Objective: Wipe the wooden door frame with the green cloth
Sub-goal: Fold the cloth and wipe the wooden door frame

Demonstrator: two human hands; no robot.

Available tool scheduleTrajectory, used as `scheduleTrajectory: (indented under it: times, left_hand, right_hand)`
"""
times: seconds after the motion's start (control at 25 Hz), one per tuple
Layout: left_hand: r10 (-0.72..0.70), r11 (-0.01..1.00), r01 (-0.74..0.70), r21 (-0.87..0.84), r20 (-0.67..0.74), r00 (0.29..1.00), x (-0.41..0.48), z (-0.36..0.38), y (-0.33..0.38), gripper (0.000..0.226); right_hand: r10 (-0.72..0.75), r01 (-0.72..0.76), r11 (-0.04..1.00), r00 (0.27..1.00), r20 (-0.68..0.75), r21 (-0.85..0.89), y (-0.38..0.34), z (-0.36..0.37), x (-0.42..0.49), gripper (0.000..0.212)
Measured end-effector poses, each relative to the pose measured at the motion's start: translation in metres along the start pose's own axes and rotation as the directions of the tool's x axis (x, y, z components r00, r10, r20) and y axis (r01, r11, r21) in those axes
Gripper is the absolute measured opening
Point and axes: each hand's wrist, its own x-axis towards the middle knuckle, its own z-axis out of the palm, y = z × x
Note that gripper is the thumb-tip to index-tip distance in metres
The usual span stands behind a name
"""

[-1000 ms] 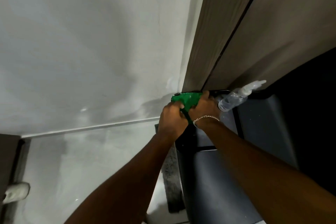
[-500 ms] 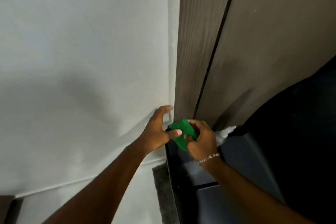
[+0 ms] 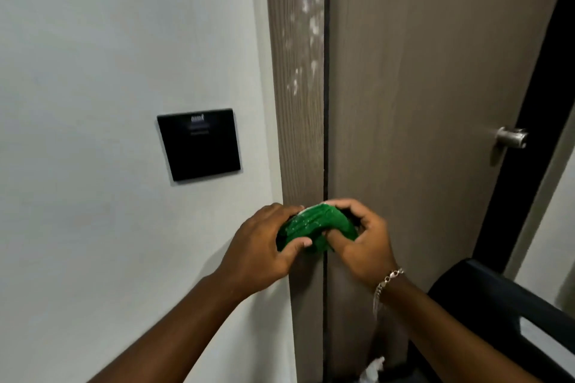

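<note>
The wooden door frame (image 3: pixel 295 140) is a grey-brown vertical strip between the white wall and the door. White foamy streaks mark its upper part. A bunched green cloth (image 3: pixel 311 228) is held in front of the frame at about waist height. My left hand (image 3: pixel 264 247) grips its left side with the thumb underneath. My right hand (image 3: pixel 362 239), with a bracelet at the wrist, pinches its right side. The cloth covers the dark gap between frame and door; whether it touches the wood I cannot tell.
A black wall panel (image 3: pixel 199 144) is on the white wall left of the frame. The door (image 3: pixel 420 102) has a metal handle (image 3: pixel 511 137) at right. A dark cart edge (image 3: pixel 497 305) is at lower right, and a white spray bottle tip (image 3: pixel 371 368) shows at the bottom.
The view has swung upward from the floor to the wall panel and handle. Both hands rose with the cloth from the frame's base, and my left hand now grips it.
</note>
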Motion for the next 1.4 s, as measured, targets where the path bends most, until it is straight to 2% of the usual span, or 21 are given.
scheduleTrajectory:
  times: [0.08,0.16,0.28,0.4,0.52,0.6,0.68,0.72,0.8,0.88,0.92,1.0,1.12,1.28,1.4]
  left_hand:
    - [0.062,0.998,-0.061,0.015,-0.117,0.991,0.03,-0.023,0.012,0.039]
    - [0.081,0.997,-0.079,0.021,-0.227,0.971,0.06,-0.041,0.024,0.033]
    - [0.09,0.996,-0.092,0.011,-0.358,0.929,0.094,-0.062,0.039,0.031]
    - [0.163,0.987,-0.151,0.063,-0.37,0.914,0.109,-0.084,0.039,0.032]
    - [0.345,0.929,-0.258,0.265,-0.372,0.862,0.118,-0.12,0.029,0.03]
    - [0.446,0.85,-0.249,0.464,-0.383,0.809,0.134,-0.151,0.016,0.034]
    - [0.459,0.753,-0.146,0.641,-0.354,0.815,0.153,-0.179,0.006,0.047]
    - [0.426,0.699,-0.074,0.711,-0.331,0.842,0.159,-0.187,0.002,0.056]
    - [0.354,0.62,0.049,0.783,-0.334,0.874,0.167,-0.191,-0.004,0.07]
    - [0.334,0.586,0.115,0.802,-0.369,0.867,0.172,-0.187,-0.009,0.078]
    - [0.328,0.576,0.139,0.806,-0.383,0.864,0.174,-0.185,-0.01,0.079]
    - [0.326,0.564,0.169,0.808,-0.405,0.854,0.176,-0.185,-0.011,0.081]
    - [0.336,0.532,0.171,0.829,-0.393,0.856,0.176,-0.186,-0.011,0.084]
    - [0.347,0.496,0.161,0.853,-0.365,0.864,0.178,-0.186,-0.011,0.086]
    - [0.367,0.494,0.161,0.855,-0.373,0.852,0.18,-0.187,-0.011,0.086]
  right_hand:
    - [-0.045,0.045,0.999,0.999,-0.03,0.002,-0.029,0.0,0.03,0.051]
    - [-0.11,0.11,0.994,0.987,-0.118,-0.007,-0.054,0.003,0.058,0.046]
    - [-0.256,0.236,0.966,0.927,-0.273,-0.105,-0.083,0.014,0.088,0.045]
    - [-0.342,0.266,0.924,0.895,-0.285,-0.275,-0.092,0.017,0.109,0.039]
    - [-0.353,0.236,0.904,0.883,-0.308,-0.357,-0.089,0.017,0.123,0.041]
    - [-0.531,0.281,0.771,0.78,-0.332,-0.572,-0.08,0.021,0.127,0.036]
    - [-0.69,0.333,0.592,0.681,-0.247,-0.734,-0.063,0.033,0.121,0.028]
    - [-0.707,0.351,0.549,0.679,-0.197,-0.759,-0.054,0.041,0.115,0.03]
    - [-0.626,0.334,0.57,0.769,-0.133,-0.751,-0.041,0.059,0.103,0.053]
    - [-0.531,0.247,0.598,0.835,-0.146,-0.763,-0.037,0.075,0.107,0.077]
    - [-0.498,0.199,0.61,0.849,-0.176,-0.767,-0.038,0.082,0.112,0.083]
    - [-0.498,0.177,0.605,0.845,-0.196,-0.777,-0.034,0.09,0.113,0.085]
    - [-0.562,0.242,0.559,0.814,-0.147,-0.793,-0.024,0.083,0.108,0.08]
    - [-0.517,0.196,0.694,0.805,-0.291,-0.693,-0.052,0.091,0.13,0.075]
    - [-0.536,0.235,0.693,0.8,-0.27,-0.682,-0.048,0.099,0.118,0.07]
